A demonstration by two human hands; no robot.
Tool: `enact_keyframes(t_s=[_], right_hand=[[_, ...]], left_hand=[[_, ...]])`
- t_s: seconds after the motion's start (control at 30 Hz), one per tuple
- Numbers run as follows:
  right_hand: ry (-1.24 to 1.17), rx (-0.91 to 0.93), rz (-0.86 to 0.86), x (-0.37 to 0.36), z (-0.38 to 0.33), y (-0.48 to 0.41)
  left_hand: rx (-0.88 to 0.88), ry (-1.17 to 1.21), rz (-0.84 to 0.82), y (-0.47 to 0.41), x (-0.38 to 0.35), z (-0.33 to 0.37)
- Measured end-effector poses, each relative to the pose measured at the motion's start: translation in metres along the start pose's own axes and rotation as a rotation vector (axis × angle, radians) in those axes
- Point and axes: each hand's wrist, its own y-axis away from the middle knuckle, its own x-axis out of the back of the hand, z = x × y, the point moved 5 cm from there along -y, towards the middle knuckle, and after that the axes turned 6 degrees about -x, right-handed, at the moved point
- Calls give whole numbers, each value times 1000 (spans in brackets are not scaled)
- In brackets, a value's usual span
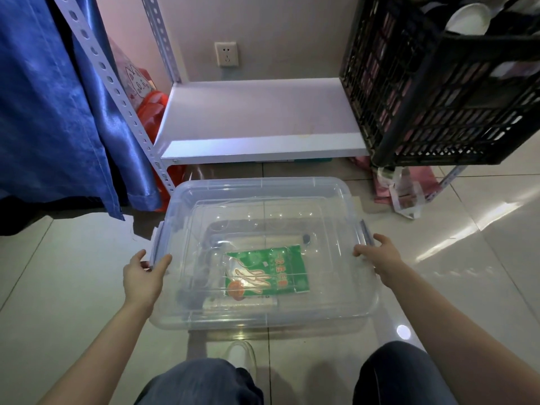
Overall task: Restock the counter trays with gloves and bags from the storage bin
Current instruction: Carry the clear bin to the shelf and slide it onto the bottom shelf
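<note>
Barely begun. Gripping lidded storage bin (263,182): left hand (144,273) at 9 o'clock, right hand (380,255) at 3. Glove pack (271,270) inside, untaken.

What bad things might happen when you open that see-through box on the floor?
The left hand and right hand grip the clear plastic storage bin at its grey side clips; a clip snapping open might pinch fingers. The black lattice crate seems to jut past the edge of the white shelf close by, so lifting the bin or standing up could knock it.
</note>
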Motion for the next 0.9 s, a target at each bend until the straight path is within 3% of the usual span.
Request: enact_keyframes(t_s=[0.3, 0.47, 0.6, 0.9], right_hand=[[92, 199, 101, 1, -12, 5], [79, 238, 196, 0, -9, 8], [209, 318, 278, -5, -13, 18], [346, 308, 319, -5, -21, 25]], left_hand=[[-66, -241, -24, -2, -14, 17], [-159, -264, 61, 4, -12, 19], [-253, -301, 144, 11, -10, 26], [-301, -358, 53, 14, -12, 26]])
